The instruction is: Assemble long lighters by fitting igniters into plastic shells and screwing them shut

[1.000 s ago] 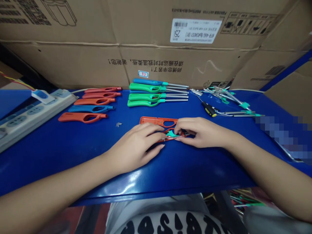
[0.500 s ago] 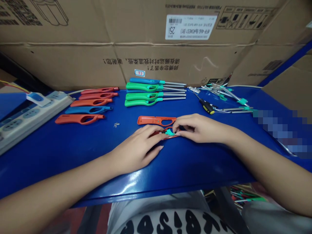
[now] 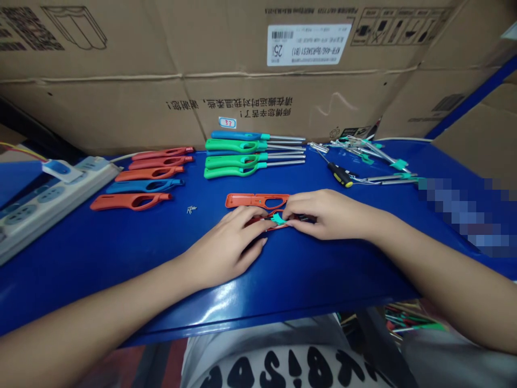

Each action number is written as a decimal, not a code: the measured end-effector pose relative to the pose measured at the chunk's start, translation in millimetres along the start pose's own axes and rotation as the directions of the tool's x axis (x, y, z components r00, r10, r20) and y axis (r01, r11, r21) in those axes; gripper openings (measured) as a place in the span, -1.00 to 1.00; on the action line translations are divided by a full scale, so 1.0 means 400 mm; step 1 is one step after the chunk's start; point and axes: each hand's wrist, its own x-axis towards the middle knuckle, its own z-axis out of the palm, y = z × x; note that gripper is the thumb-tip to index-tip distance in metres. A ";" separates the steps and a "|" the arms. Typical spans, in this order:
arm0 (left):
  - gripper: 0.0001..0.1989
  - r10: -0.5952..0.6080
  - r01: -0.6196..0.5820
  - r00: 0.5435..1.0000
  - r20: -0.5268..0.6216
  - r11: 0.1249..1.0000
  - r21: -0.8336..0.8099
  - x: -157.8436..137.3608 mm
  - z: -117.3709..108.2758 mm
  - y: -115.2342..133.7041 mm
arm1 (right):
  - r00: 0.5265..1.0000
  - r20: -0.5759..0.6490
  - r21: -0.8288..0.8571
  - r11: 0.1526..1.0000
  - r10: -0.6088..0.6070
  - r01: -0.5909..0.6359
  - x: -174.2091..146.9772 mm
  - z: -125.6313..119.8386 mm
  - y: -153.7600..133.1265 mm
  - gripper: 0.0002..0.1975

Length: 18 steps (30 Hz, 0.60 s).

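Observation:
An orange half shell of a long-nosed lighter (image 3: 278, 227) lies on the table, mostly hidden beneath my fingers. In it sits a green trigger piece (image 3: 278, 218). My left hand (image 3: 230, 240) curls over the shell's left part, its fingertips pressed against the shell and the trigger piece. From the other side, my right hand (image 3: 327, 214) pinches at the right end of the trigger piece with thumb and index finger. Just behind, a second orange half shell (image 3: 246, 200) lies with its hollow side up, touching or nearly touching my right fingers.
Several small screws (image 3: 191, 209) lie to the left. Empty lighter shells (image 3: 133, 201) and assembled lighters (image 3: 232, 171) stand in rows behind. A screwdriver (image 3: 340, 175) and loose metal tubes (image 3: 385, 153) are back right. A power strip (image 3: 44, 199) runs along the left; cardboard (image 3: 238, 91) closes the back.
The camera view has shifted slightly. Both hands stay at the lighter shell and trigger piece, with only slight finger movement.

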 end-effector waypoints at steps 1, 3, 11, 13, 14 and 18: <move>-0.63 0.001 -0.001 1.000 0.001 1.000 -0.004 0.000 0.000 0.000 | 1.000 -0.001 0.006 1.000 -0.007 0.007 0.000 0.000 -0.001 -0.86; -0.63 0.006 -0.006 1.000 -0.002 1.000 -0.007 0.001 0.000 -0.002 | 1.000 -0.011 0.018 1.000 -0.026 0.026 -0.001 -0.001 0.002 -0.84; -0.68 -0.041 0.040 0.998 -0.049 0.999 -0.014 -0.003 -0.009 -0.001 | 0.986 -0.158 -0.031 0.998 -0.054 0.049 -0.005 -0.004 0.049 -0.63; -0.71 -0.074 0.074 0.996 -0.054 0.997 -0.005 -0.003 -0.016 -0.001 | 0.989 -0.130 -0.032 0.998 -0.066 0.062 -0.001 0.001 0.056 -0.58; -0.73 -0.084 0.084 0.995 -0.051 0.996 0.002 -0.003 -0.019 -0.002 | 0.991 -0.120 -0.034 0.998 -0.057 0.053 0.000 0.004 0.058 -0.58; -0.75 -0.096 0.098 0.994 -0.048 0.994 0.042 -0.003 -0.030 -0.003 | 0.989 -0.144 -0.038 0.999 0.027 -0.033 0.003 0.014 0.067 -0.76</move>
